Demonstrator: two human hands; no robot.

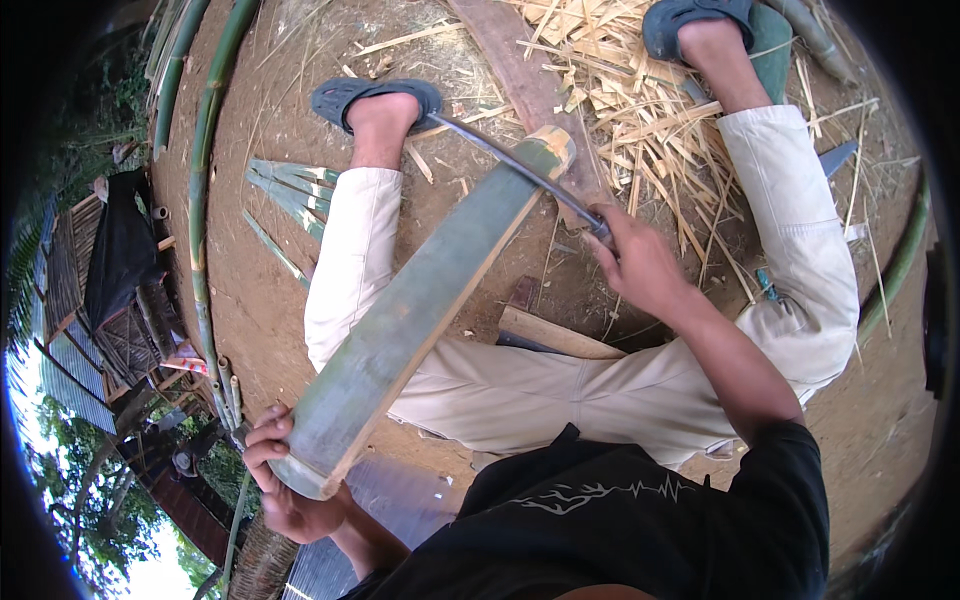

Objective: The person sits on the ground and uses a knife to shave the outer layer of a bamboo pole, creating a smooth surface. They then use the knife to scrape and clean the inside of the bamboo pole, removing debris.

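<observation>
A thick length of green bamboo slants across my lap, with a pale cut edge along its right side. My left hand is closed around its near lower end, fingers curled over the rim. In my right hand is the handle of a long-bladed knife. Its dark blade lies across the far end of the bamboo, near the pale node, and the tip reaches out to the left by my sandal. My right fingers are wrapped round the handle.
Pale bamboo splints and shavings are heaped on the ground ahead, beside a wooden plank. Split green pieces lie left of my leg. Long bamboo poles run along the left. A wood block rests between my legs.
</observation>
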